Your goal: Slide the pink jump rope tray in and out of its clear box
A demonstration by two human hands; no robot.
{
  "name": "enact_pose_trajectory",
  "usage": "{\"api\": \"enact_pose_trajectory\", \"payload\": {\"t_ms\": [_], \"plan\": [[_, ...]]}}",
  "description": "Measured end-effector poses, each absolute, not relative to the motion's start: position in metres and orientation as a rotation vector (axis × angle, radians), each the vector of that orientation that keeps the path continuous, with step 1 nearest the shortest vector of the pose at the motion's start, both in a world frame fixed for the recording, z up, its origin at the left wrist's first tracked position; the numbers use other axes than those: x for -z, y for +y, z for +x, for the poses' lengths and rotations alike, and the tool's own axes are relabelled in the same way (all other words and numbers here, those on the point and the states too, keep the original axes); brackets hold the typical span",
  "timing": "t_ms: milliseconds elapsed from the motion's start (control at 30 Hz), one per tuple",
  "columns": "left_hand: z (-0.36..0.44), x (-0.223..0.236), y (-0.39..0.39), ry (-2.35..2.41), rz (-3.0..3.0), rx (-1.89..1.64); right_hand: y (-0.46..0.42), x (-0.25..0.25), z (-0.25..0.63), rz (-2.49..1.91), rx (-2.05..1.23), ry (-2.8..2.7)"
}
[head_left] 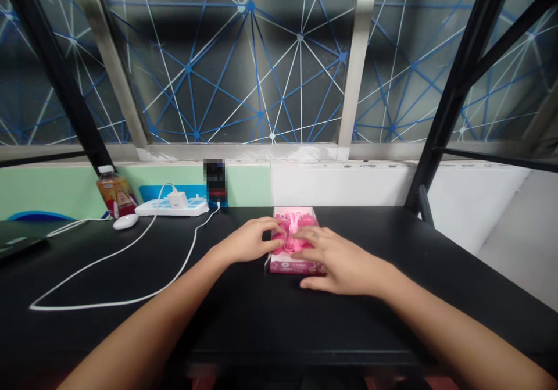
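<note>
A flat pink box (296,214) with a glossy, ruffled pink top lies on the black desk (244,326), its long side running away from me. My left hand (248,240) curls over the box's left side, with the fingertips on top. My right hand (342,262) lies across the right half, fingers spread on the top and thumb low near the front corner. Between them the hands hide much of the box's top.
Along the back of the desk stand a white power strip (172,208) with a plugged-in charger, a juice bottle (115,193) and a pixelated dark object (214,182). A white mouse (125,221) and looping white cable (108,276) lie left, beside a dark tablet (20,246).
</note>
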State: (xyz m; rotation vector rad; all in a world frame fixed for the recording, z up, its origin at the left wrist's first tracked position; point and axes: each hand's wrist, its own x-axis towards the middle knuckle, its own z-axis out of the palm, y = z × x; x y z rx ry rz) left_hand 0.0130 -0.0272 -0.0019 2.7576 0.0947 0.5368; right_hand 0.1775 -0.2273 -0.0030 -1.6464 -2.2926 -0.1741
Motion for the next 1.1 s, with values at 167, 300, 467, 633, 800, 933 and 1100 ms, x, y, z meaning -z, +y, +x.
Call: {"api": "enact_pose_trajectory", "payload": {"t_ms": [167,300,467,633,800,933,1100], "plan": [[0.017,0.007,-0.026,0.186,2.769,-0.593,-0.228,0.001,0.157,-1.484,-0.066,-2.447],[0.023,0.01,-0.023,0.426,2.737,-0.667,-0.231,0.002,0.147,-1.32,-0.227,-2.495],[0.034,0.017,-0.012,0.375,2.696,-0.714,-0.23,0.008,0.146,-1.41,-0.001,-2.449],[0.035,0.02,-0.009,0.322,2.679,-0.702,-0.218,0.022,0.17,-1.707,0.418,-2.103],[0.029,0.014,-0.011,0.26,2.658,-0.689,-0.218,0.015,0.175,-1.814,0.448,-2.046],[0.024,0.008,-0.012,0.327,2.647,-0.673,-0.226,0.002,0.163,-1.617,0.248,-2.379],[0.028,0.008,-0.005,0.496,2.629,-0.693,-0.232,-0.004,0.145,-1.312,-0.131,-2.538]]}}
